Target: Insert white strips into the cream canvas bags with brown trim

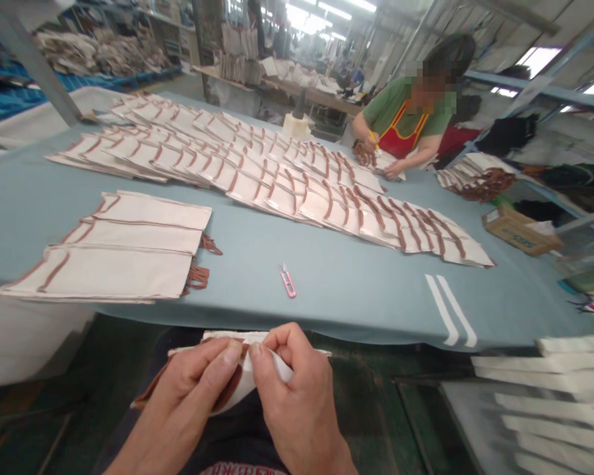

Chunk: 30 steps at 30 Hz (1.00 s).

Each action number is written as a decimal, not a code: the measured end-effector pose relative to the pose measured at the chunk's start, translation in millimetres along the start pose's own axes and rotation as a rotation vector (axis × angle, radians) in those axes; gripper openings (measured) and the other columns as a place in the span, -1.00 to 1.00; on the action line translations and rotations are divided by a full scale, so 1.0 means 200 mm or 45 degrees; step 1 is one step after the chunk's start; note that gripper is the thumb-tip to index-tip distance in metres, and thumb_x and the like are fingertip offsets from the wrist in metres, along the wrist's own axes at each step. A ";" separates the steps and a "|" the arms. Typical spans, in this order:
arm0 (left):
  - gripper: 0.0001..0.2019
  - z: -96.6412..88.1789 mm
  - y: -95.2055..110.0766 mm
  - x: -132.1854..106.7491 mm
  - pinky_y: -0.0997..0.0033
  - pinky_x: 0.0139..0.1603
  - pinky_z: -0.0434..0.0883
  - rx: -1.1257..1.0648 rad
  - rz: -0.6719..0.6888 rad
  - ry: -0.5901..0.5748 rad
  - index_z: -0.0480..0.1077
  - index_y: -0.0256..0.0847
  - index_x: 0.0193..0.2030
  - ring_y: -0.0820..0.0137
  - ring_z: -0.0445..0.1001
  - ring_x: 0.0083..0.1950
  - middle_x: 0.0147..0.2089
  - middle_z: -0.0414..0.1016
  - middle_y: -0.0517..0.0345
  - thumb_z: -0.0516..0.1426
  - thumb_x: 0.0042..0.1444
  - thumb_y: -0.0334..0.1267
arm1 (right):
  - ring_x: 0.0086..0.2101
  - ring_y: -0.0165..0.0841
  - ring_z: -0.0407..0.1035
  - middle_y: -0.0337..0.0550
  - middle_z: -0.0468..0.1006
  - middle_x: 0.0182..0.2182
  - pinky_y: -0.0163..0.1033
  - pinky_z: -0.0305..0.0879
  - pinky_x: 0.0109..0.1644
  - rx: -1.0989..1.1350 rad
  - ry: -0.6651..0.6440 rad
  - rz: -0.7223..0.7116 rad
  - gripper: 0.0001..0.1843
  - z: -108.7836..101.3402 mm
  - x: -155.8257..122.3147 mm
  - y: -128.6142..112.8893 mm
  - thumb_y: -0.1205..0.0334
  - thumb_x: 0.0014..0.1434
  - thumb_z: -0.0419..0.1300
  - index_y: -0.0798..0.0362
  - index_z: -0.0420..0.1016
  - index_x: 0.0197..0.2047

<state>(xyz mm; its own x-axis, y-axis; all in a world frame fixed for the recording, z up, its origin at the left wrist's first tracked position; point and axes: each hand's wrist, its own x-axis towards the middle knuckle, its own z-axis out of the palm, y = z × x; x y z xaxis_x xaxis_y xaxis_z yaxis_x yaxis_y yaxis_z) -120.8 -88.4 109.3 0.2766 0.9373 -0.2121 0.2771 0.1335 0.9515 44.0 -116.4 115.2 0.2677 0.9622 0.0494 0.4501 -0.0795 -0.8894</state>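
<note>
A cream cloth piece with brown trim (242, 389) lies over my lap, just below the table's front edge. My left hand (193, 376) pinches its brown edge between thumb and fingers. Close beside it, my right hand (297, 376) grips the white part of the same cloth, thumb pressed against the forefinger. The two thumbs almost meet; what is under the fingertips is hidden. On the table beyond my hands lie pink thread snips (288, 281), their blades pointing away from me.
A stack of cream cloth pieces (129, 270) with brown ties is at the left of the blue-grey table (247, 264). Long overlapping rows of similar pieces (287, 191) cross the middle. Two white strips (450, 310) lie right. A co-worker (406, 119) handles cloth across the table.
</note>
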 end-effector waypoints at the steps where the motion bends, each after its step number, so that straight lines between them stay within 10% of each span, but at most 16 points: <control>1: -0.46 0.01 0.01 0.00 0.39 -0.29 0.41 -0.017 -0.009 0.035 0.56 -0.13 -0.37 0.25 0.40 -0.35 -0.42 0.49 0.16 0.20 0.35 0.32 | -0.64 -0.34 0.31 -0.34 0.47 -0.65 -0.26 0.06 -0.52 -0.013 0.026 -0.004 -0.74 0.02 -0.01 0.02 0.07 0.35 0.24 -0.10 0.43 -0.39; 30: -0.67 0.11 0.05 -0.01 0.40 -0.24 0.39 0.229 0.269 0.206 0.53 -0.08 -0.38 0.32 0.46 -0.39 -0.42 0.57 0.28 0.09 0.41 -0.13 | -0.58 -0.38 0.17 -0.38 0.35 -0.62 -0.20 -0.06 -0.40 -0.011 0.010 0.127 -0.72 0.05 -0.07 0.07 0.01 0.39 0.26 -0.06 0.50 -0.33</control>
<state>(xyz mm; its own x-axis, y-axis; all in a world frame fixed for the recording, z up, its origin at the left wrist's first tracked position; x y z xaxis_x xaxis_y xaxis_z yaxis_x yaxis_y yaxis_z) -98.9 -96.1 114.0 0.1994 0.9792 0.0379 0.3916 -0.1151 0.9129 37.6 -127.3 98.2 0.3183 0.9474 -0.0352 0.4286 -0.1769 -0.8860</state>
